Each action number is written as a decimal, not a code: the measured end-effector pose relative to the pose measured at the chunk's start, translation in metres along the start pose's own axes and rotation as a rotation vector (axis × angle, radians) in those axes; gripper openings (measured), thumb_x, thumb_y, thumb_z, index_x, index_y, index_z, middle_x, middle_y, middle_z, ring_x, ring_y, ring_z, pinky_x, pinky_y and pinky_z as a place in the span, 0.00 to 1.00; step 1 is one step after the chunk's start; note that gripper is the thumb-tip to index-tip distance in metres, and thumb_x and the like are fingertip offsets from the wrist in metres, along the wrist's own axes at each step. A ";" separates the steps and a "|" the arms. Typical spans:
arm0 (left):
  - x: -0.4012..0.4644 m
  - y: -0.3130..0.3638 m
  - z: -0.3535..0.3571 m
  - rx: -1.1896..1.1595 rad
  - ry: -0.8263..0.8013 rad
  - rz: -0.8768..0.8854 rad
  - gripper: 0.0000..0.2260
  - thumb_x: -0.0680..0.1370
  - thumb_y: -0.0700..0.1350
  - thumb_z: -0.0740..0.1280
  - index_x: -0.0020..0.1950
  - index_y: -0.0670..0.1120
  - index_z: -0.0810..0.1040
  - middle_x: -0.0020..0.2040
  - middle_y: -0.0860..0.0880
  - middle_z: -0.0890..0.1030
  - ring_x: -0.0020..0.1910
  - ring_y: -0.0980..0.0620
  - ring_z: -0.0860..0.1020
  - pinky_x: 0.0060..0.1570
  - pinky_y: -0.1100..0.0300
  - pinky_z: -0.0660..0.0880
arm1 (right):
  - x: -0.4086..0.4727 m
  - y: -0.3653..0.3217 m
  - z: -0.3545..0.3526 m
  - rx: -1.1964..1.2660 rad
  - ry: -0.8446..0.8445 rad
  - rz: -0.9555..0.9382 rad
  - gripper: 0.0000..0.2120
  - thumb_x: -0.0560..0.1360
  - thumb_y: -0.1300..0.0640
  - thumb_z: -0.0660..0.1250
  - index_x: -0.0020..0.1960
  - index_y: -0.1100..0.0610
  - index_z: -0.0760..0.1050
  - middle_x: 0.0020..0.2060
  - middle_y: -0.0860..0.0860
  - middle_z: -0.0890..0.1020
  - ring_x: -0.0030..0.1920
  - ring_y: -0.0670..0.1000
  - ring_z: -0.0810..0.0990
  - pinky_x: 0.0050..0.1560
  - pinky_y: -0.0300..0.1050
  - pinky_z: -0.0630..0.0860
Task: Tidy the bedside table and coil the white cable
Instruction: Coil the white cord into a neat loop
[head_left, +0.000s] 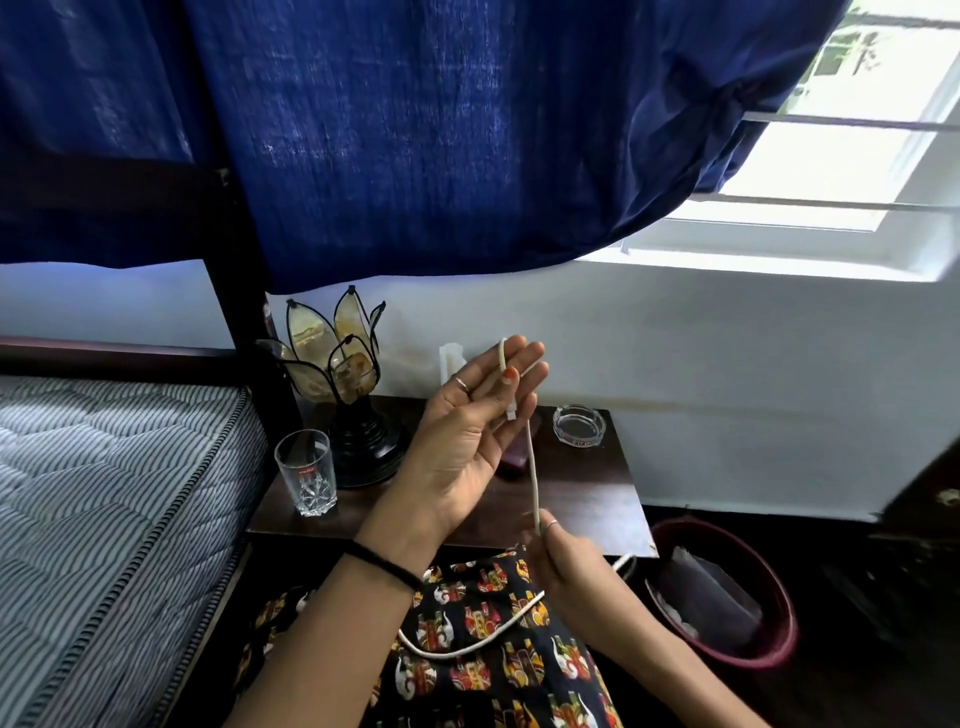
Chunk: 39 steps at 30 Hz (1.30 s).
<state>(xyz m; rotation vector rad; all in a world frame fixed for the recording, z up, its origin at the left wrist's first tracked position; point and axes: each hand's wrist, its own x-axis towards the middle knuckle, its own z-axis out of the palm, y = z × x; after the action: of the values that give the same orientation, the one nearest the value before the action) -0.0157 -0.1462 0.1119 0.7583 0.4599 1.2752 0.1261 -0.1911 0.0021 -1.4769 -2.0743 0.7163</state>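
Blue curtain (441, 145) hanging above, bright window (841, 171) at right. Striped mattress (104, 493) at left. Dark red bin (727, 592) on floor at lower right, beside the wall.

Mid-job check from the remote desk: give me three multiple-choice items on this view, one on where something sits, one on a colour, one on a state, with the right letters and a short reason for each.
1. Where does the drinking glass stand on the bedside table?
A. at the corner nearest the bed
B. beside the ashtray
C. inside the bin

2. What colour is the curtain?
A. white
B. dark blue
C. red

3. How is the white cable held?
A. lying loose on the table
B. fully coiled in one hand
C. looped over the left hand and pinched by the right hand

Answers: 1 A, the glass stands by the lamp, on the bed side, far from the ashtray. 2 B, the cloth is deep blue. 3 C, the cable runs taut from the left fingers down to the right hand's grip.
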 end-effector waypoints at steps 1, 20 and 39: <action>0.004 -0.002 -0.001 0.001 0.022 0.011 0.14 0.77 0.34 0.61 0.61 0.41 0.75 0.57 0.47 0.82 0.57 0.52 0.80 0.56 0.61 0.74 | -0.004 -0.004 0.001 -0.067 -0.029 -0.038 0.05 0.82 0.52 0.52 0.49 0.50 0.64 0.30 0.43 0.70 0.30 0.45 0.68 0.37 0.50 0.70; 0.007 -0.019 -0.014 0.506 -0.093 0.098 0.14 0.74 0.32 0.67 0.58 0.43 0.78 0.49 0.49 0.85 0.53 0.53 0.81 0.53 0.65 0.76 | -0.024 -0.068 -0.091 -0.332 0.089 -0.242 0.15 0.77 0.42 0.47 0.49 0.49 0.67 0.30 0.47 0.76 0.35 0.53 0.77 0.35 0.48 0.71; -0.009 -0.035 -0.017 0.366 -0.230 -0.081 0.14 0.73 0.41 0.65 0.58 0.47 0.79 0.50 0.46 0.85 0.46 0.53 0.82 0.49 0.64 0.76 | 0.007 -0.045 -0.108 -0.197 0.389 -0.200 0.05 0.76 0.53 0.56 0.43 0.48 0.68 0.21 0.42 0.64 0.23 0.43 0.61 0.30 0.42 0.61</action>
<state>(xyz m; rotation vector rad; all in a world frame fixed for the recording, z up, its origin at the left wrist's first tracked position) -0.0055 -0.1545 0.0740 1.1686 0.5379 1.0238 0.1641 -0.1827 0.1122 -1.3541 -1.9880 0.1347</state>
